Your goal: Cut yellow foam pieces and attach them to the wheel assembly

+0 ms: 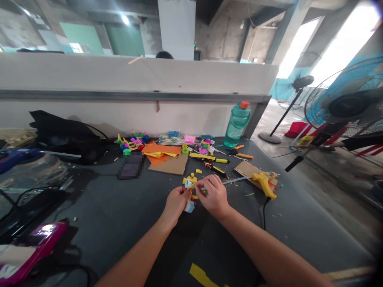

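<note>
Over the middle of the dark table, my left hand (176,202) is closed on a small craft piece with a white round end (188,183) and a blue-and-white end (189,206). A narrow yellow strip (192,185) lies across its top. My right hand (214,196) is right beside it, with thumb and fingers pinched together near the strip. Whatever those fingertips hold is too small or hidden to make out. Just beyond the hands lie cut yellow scraps (191,179). To the right a yellow glue gun (265,184) rests on a cardboard piece (243,169).
Behind the hands are orange sheets (161,150) on cardboard (170,166), a yellow-black utility knife (215,169), orange-handled pliers (243,155) and a green bottle (237,124). A magenta device (44,247) and a clear container (44,171) stand left. A fan (347,105) stands right.
</note>
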The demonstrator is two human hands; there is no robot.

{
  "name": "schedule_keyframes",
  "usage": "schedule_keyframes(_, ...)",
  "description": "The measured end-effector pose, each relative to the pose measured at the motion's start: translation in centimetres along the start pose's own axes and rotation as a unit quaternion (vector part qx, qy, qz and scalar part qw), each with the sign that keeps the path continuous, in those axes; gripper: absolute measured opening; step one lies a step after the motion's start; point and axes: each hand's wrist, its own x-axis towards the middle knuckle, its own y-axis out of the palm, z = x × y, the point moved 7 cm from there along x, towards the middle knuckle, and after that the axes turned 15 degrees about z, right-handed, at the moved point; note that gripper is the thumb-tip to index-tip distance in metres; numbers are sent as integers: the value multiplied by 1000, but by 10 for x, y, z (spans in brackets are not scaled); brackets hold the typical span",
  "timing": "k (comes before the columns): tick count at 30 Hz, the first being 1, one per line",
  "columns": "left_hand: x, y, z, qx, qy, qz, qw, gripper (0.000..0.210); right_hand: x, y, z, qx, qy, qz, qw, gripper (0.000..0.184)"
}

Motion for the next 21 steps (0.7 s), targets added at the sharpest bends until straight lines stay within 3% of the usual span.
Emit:
schedule_keyframes(12,-4,9,-3,-6,-7,31,999,19,2,-4,1,-46,-19,3,999,12)
schedule_keyframes(17,-5,9,-1,-20,-10,29,999,19,1,-5,-5,-4,12,-21,1000,7)
schedule_keyframes(21,-4,9,0,-22,-20,19,999,18,3,-1,-12,40,26,1,999,20)
